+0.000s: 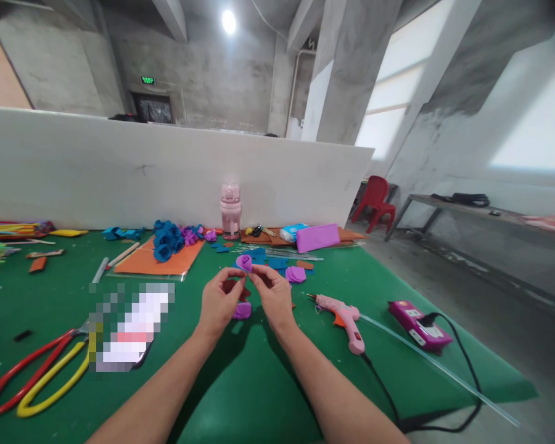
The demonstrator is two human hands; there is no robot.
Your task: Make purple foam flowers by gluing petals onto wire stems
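Between my fingertips is a small purple rolled flower (244, 263), held up above the green table. My left hand (221, 300) pinches its base from the left, and my right hand (274, 296) pinches it from the right. Below my left hand's fingers lies a purple cut piece (243, 310). To the right of my right hand sits a stack of purple petal pieces (295, 274), with blue pieces (277, 263) just behind. A pink glue gun (346, 317) rests on its side farther right, a clear glue stick (437, 364) running out from its back.
Red-and-yellow-handled scissors (50, 370) and a pixelated object (134, 327) lie at left. Blue rolled flowers (166, 239) sit on an orange sheet (155, 259). A pink bottle (231, 213) stands by the white partition (176, 169). A purple power box (419, 325) with a black cord is right.
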